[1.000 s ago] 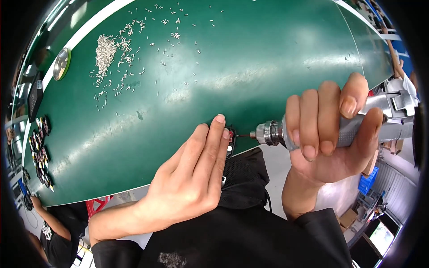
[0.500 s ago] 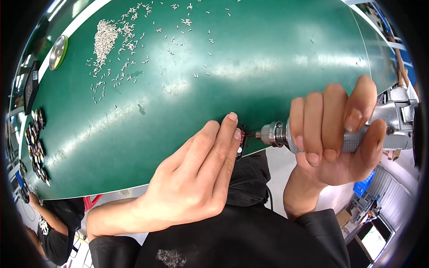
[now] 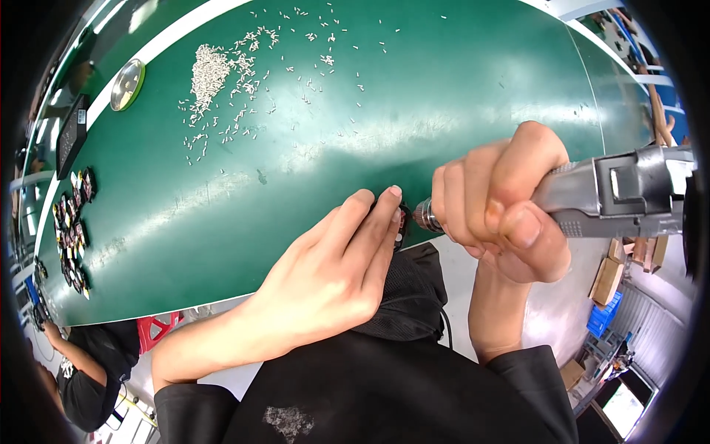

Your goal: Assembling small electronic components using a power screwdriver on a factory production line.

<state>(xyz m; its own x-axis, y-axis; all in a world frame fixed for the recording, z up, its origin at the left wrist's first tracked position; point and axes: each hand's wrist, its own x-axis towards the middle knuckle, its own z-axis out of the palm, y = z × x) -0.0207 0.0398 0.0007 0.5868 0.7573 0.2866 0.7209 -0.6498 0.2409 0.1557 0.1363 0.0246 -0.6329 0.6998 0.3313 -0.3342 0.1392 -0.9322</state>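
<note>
My left hand (image 3: 325, 274) presses its fingers together over a small black part with a bit of red (image 3: 402, 228) at the near edge of the green table (image 3: 458, 81). The fingers hide most of that part. In my right hand (image 3: 503, 211), the fingers are wrapped round a grey electric screwdriver (image 3: 617, 189) lying sideways. Its ridged metal nose (image 3: 425, 216) points left and comes right up to the part; the bit itself cannot be made out.
A pile of small silver screws (image 3: 210, 74) lies at the far left, with strays around it. Beyond it stands a round green-rimmed dish (image 3: 128, 85), near a black box (image 3: 72, 137). Several dark assembled pieces (image 3: 72, 233) lie along the left edge. A co-worker (image 3: 85, 377) is at the lower left.
My right hand has moved left and its fingers have closed tighter round the screwdriver. The tool's nose is nearer the part, and the bit seen before is hidden. The view has shifted slightly.
</note>
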